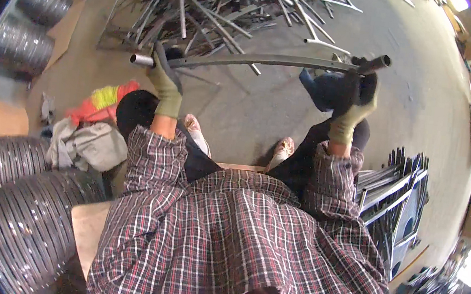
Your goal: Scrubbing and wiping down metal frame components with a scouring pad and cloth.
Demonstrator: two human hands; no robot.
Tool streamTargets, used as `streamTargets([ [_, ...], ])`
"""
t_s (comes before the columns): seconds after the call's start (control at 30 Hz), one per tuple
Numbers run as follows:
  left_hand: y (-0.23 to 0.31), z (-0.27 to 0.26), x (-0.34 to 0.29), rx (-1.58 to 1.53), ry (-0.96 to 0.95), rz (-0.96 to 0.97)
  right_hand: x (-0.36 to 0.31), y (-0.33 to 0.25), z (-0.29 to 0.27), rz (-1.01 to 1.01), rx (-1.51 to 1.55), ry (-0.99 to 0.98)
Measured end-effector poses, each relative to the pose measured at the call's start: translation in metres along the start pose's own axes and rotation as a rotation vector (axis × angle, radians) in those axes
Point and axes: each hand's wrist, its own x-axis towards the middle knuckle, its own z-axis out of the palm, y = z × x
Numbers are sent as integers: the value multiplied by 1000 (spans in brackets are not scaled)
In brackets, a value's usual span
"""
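Note:
A long grey metal bar [268,60] with tube-like ends is held crosswise in front of me, above my knees. My left hand [166,78], in a glove with dark fingers and a pale cuff, is closed round its left end, where a short bright tube end sticks out. At the other end, my right hand [355,99], gloved alike, grips near a thicker dark tube end [381,63]. A dark blue cloth [319,88] hangs beside the right hand under the bar; whether those fingers hold it too, I cannot tell.
A loose heap of metal tubes [221,17] lies on the floor ahead. Stacked metal rods [395,194] stand at my right. On the left are coiled metal rings [29,222], grey cloth [90,145], an orange and yellow garment [104,100] and wrapped bundles [23,44].

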Motion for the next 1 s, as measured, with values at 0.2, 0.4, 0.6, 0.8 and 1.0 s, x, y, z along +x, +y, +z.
streamTargets([
  [0.2, -35, -15, 6, -385, -107, -287, 10, -8, 28, -4, 32, -30],
  [0.4, -28, -22, 9, -521, -69, -336, -4, -16, 37, -39, 114, -40],
  [0.6, -34, -27, 11, -559, -65, -385, -1, -21, 40, -144, -7, 12],
  [0.8, -41, -33, 24, -498, -232, -228, 10, -30, 37, -74, 37, 28],
  [1.0, 77, 21, -5, -36, -144, 0, 22, 16, -16, 9, -28, 133],
])
